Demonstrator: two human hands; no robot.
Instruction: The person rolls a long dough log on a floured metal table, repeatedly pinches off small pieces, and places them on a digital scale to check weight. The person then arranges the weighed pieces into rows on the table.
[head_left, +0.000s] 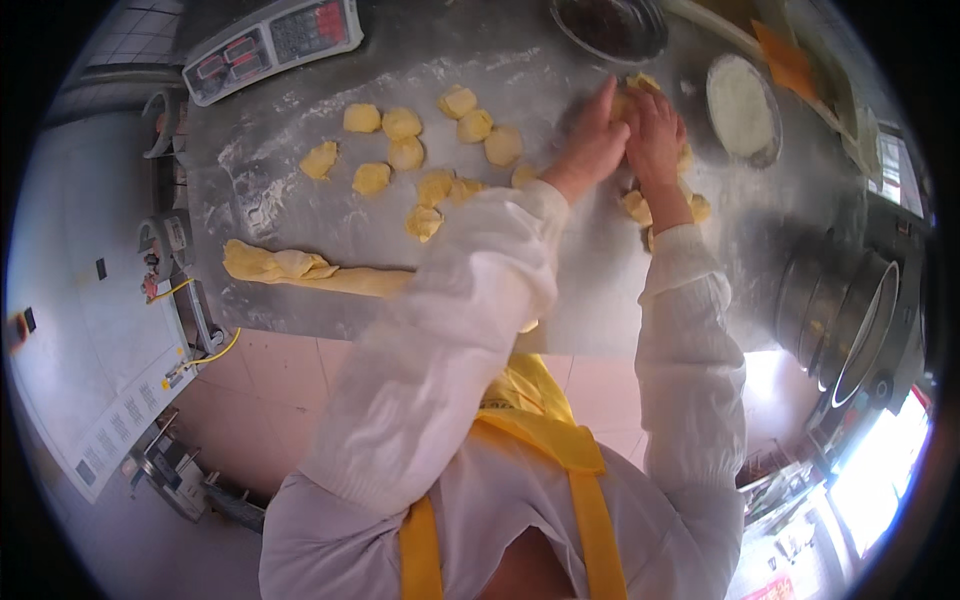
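My left hand (592, 144) and my right hand (655, 139) meet at the far right part of a steel worktable (585, 277). Between them a piece of yellow dough (621, 106) shows, partly hidden by the fingers. More dough (643, 80) peeks out beyond my right fingertips. Under and beside my right wrist lie several small dough lumps (637, 207). Left of my hands, several rounded dough pieces (405, 153) are spread over the table. A long, folded dough roll (322, 274) runs along the near edge and passes behind my left sleeve.
A digital scale (274, 46) stands at the back left. A bowl of dark contents (611, 28) is at the back, and a bowl of white powder (741, 109) at the right. Large round metal containers (836, 315) sit at the right edge. Loose flour (262, 202) dusts the left side.
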